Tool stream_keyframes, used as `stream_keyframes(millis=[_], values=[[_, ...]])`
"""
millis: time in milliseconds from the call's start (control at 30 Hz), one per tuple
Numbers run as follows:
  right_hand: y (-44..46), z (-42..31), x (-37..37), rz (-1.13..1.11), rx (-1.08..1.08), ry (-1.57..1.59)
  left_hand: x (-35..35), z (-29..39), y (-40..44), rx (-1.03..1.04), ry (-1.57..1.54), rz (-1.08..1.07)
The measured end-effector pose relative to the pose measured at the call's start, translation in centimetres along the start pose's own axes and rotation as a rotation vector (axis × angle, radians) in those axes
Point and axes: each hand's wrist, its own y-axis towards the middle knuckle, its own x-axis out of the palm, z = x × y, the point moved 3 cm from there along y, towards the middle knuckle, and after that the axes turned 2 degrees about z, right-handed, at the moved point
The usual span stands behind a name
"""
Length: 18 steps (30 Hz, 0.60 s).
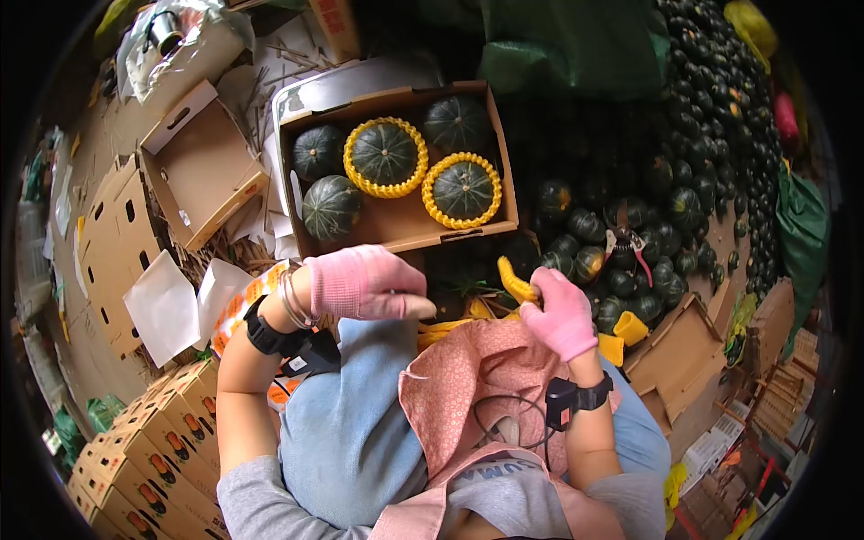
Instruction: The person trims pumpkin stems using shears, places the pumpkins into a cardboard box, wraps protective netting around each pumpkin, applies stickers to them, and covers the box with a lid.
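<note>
My left hand (367, 284), in a pink glove, is over my left thigh just below the near edge of an open cardboard box (387, 220). Its fingers are loosely bent, the thumb a little apart, and nothing shows in them. A folded yellow foam net sleeve (516, 281) is pinched in my gloved right hand (562, 313). Inside the box sit several dark green kabocha squashes (331, 207). Two of them, a middle squash (384, 154) and a right-hand squash (462, 189), wear yellow foam nets around their sides.
Loose squashes (621, 283) heap up at the right, with red-handled pruning shears (625, 245) on them. More foam sleeves (630, 328) lie by my right knee. An open carton (202, 166) and stacked printed boxes (162, 450) stand left. A green tarp (576, 45) hangs behind.
</note>
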Motion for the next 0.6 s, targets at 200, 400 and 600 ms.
stream_keyframes(millis=[200, 400, 600], values=[[1.3, -7.4, -2.2, 0.559, -0.551, 0.106, -0.4, 2.4, 3.1, 0.238, -0.255, 0.396], [2.7, -8.6, 0.1, 0.220, -0.491, 0.835, -1.2, 2.3, 2.8, 0.417, -0.351, 0.584], [4.8, -8.9, 0.4, 0.271, -0.241, 1.293, -1.9, 2.1, 2.1, 0.372, -0.136, 0.755]])
